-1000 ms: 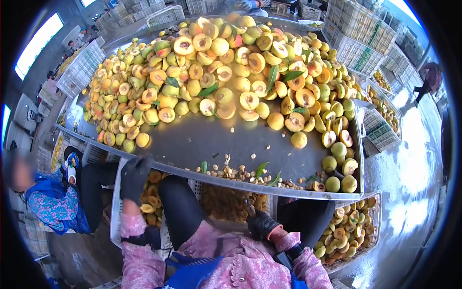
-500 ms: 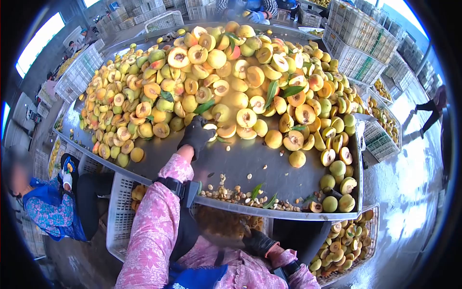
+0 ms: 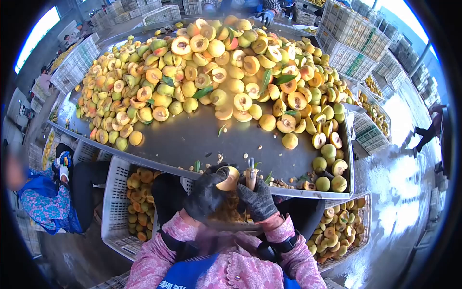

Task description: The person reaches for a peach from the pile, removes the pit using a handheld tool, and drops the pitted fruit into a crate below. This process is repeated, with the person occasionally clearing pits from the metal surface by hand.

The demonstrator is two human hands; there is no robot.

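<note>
My left hand (image 3: 206,195), in a dark glove, grips a yellow peach half (image 3: 228,178) at the table's near edge. Beside it, my right hand (image 3: 257,198), in a grey knit glove, is closed around the handle of a small pitting tool (image 3: 250,176). A metal tip points up from the light-coloured handle. The tool and the peach half are close together but apart. Ahead lies a large heap of halved and whole peaches (image 3: 207,72) on the metal table (image 3: 192,144). Loose pits (image 3: 281,183) and leaves lie along the near rim.
A white crate (image 3: 115,212) of peach halves stands below left, another crate of halves (image 3: 337,231) below right. Stacked crates (image 3: 353,29) rise at the far right. A co-worker (image 3: 48,197) sits at left; a co-worker's gloved hand (image 3: 265,17) shows across the table.
My left hand has drawn back from the heap to the near edge, now with a peach half. My right hand has risen from below the table edge, bringing the pitting tool into view.
</note>
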